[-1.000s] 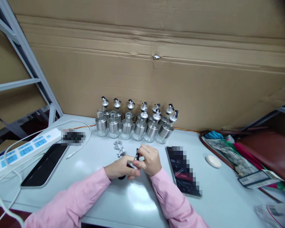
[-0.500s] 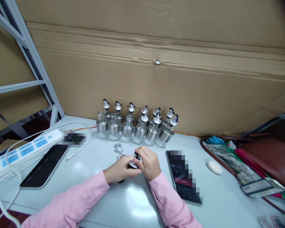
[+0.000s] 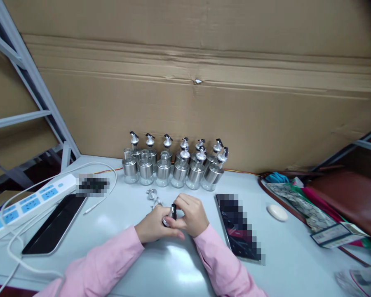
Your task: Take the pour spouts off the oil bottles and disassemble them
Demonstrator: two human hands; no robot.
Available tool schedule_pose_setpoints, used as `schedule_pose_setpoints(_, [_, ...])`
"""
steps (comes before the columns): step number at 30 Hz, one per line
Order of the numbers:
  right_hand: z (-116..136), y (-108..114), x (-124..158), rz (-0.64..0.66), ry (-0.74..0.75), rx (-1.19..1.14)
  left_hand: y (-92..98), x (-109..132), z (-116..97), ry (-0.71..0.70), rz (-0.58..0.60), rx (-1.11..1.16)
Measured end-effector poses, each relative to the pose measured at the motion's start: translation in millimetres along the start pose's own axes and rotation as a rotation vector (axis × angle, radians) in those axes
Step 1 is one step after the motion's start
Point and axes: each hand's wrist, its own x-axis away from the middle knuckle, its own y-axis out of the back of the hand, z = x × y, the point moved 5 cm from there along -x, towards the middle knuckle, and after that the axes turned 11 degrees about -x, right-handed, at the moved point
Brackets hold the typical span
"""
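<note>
My left hand is closed around a bottle pourer with a silver body and black lever; its lower part is hidden in the palm. From the other side, the fingers and thumb of my right hand pinch the same pourer near its lever. Just beyond my left hand lie loose silver pourer parts on the table. Behind them stand two rows of glass bottles with steel sleeves. Most carry silver pourers with black levers, while three at the front left have bare glass necks.
A power strip, white cables and a black tray lie to the left. On the right are a phone, a white oval object, a small box and a brown bag. Cardboard stands behind.
The pourer has turned between my hands, so its black lever now points upward. A dark end that showed below my left hand is now hidden. The camera view has shifted slightly.
</note>
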Motion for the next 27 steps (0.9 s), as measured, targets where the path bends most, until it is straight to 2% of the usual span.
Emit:
schedule_pose_setpoints(5, [-2,-1,-1,0.067,-0.041,-0.022,-1.0,0,0,0.050,0.002,0.005])
schedule_pose_setpoints(10, [1,-7,0,0.166,-0.018,0.051,-9.9,0,-12,0.074,0.100,0.182])
schedule_pose_setpoints(15, [1,-12,4,0.166,0.012,0.136,-8.6,0,-17,0.039,0.118,0.186])
schedule_pose_setpoints(27, [8,-15,4,0.140,0.052,0.127,-5.7,1,-6,0.065,0.050,0.103])
